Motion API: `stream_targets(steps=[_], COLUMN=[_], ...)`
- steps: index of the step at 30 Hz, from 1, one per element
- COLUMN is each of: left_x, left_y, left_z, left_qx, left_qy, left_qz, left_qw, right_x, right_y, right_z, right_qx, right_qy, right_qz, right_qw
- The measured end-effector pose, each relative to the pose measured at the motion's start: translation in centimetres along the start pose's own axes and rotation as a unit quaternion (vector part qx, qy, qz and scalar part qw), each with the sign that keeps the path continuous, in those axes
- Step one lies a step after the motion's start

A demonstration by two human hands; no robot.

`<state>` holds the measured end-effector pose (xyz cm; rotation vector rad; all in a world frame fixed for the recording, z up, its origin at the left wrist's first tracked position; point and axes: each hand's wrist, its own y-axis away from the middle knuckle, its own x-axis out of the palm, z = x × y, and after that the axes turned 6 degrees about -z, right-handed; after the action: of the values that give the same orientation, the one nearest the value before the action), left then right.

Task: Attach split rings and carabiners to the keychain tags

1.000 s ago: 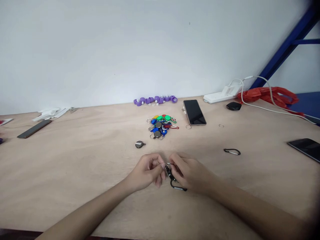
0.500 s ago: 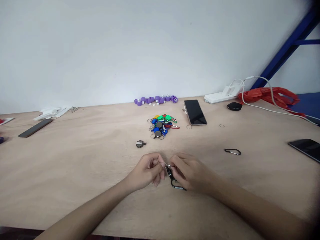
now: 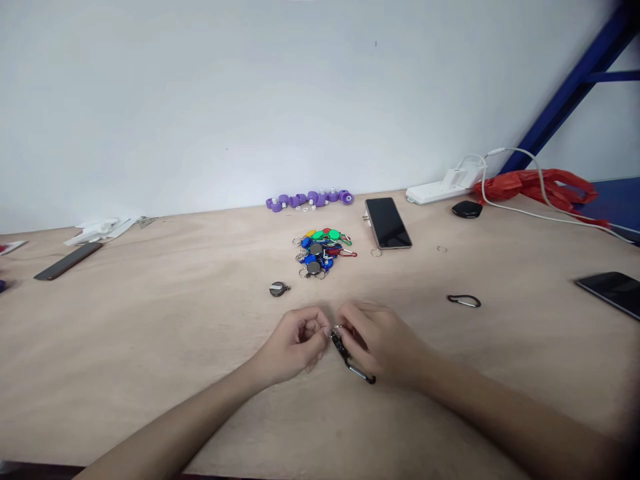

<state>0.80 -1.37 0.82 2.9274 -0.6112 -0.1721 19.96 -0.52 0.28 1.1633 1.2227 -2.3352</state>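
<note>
My left hand (image 3: 295, 343) and my right hand (image 3: 380, 343) meet low over the middle of the wooden table (image 3: 150, 347). Between their fingertips they pinch a small black keychain piece with a metal ring (image 3: 338, 340). A black carabiner (image 3: 361, 374) hangs from it and lies on the table under my right hand. A black round badge reel (image 3: 278, 289) lies just beyond my left hand. Farther back sits a pile of coloured badge reels with rings and clips (image 3: 323, 250). A second black carabiner (image 3: 464, 301) lies to the right.
Purple plastic parts (image 3: 310, 199) line the wall. A phone (image 3: 387, 223) lies behind the pile, another phone (image 3: 607, 290) at the right edge, a third (image 3: 67, 261) at left. Loose rings (image 3: 376, 252), a white power strip (image 3: 440, 190), a red bag (image 3: 540, 187) and white scraps (image 3: 103, 227) are about.
The hands stay together at the same spot. The hanging carabiner has swung slightly to the right under my right hand. The camera has tipped a little.
</note>
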Motion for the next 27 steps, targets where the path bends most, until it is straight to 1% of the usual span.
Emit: stream_targets(steps=[3, 6, 7, 9, 12, 14, 15, 17, 20, 23, 25, 27], left_x=[0.07, 0.09, 0.09, 0.11, 0.12, 0.11, 0.10, 0.10, 0.12, 0.13, 0.14, 0.16], left_y=[0.05, 0.10, 0.12, 0.18, 0.24, 0.22, 0.20, 0.18, 0.22, 0.31, 0.34, 0.37], left_z=[0.06, 0.00, -0.03, -0.09, -0.15, -0.18, -0.20, -0.22, -0.23, -0.18, -0.16, -0.14], left_qx=[0.000, 0.003, 0.005, 0.009, 0.016, 0.020, 0.020, 0.021, 0.027, 0.031, 0.032, 0.033], left_qy=[-0.002, -0.005, -0.007, -0.007, -0.004, -0.006, -0.008, -0.011, -0.018, -0.029, -0.034, -0.033], left_qz=[0.002, 0.003, 0.003, 0.001, -0.004, -0.003, -0.003, -0.002, -0.003, -0.004, -0.004, -0.001], left_qw=[1.000, 1.000, 1.000, 1.000, 1.000, 1.000, 1.000, 1.000, 0.999, 0.999, 0.999, 0.999], right_x=[0.11, 0.07, 0.03, -0.08, -0.15, -0.13, -0.11, -0.10, -0.11, -0.08, -0.04, -0.02], right_y=[0.07, 0.06, 0.04, -0.01, -0.05, -0.06, -0.06, -0.08, -0.10, -0.05, -0.01, 0.00], right_z=[-0.14, 0.02, 0.15, 0.42, 0.70, 0.72, 0.69, 0.58, 0.38, 0.25, 0.28, 0.40], right_qx=[-0.019, -0.022, -0.009, 0.046, 0.143, 0.175, 0.178, 0.155, 0.083, 0.034, 0.032, 0.059], right_qy=[0.035, 0.033, 0.016, -0.040, -0.136, -0.169, -0.169, -0.134, -0.030, 0.047, 0.051, 0.009], right_qz=[-0.008, -0.025, -0.030, -0.034, -0.021, -0.010, -0.007, -0.008, -0.018, -0.024, -0.028, -0.033], right_qw=[0.999, 0.999, 0.999, 0.998, 0.980, 0.970, 0.969, 0.979, 0.996, 0.998, 0.998, 0.998])
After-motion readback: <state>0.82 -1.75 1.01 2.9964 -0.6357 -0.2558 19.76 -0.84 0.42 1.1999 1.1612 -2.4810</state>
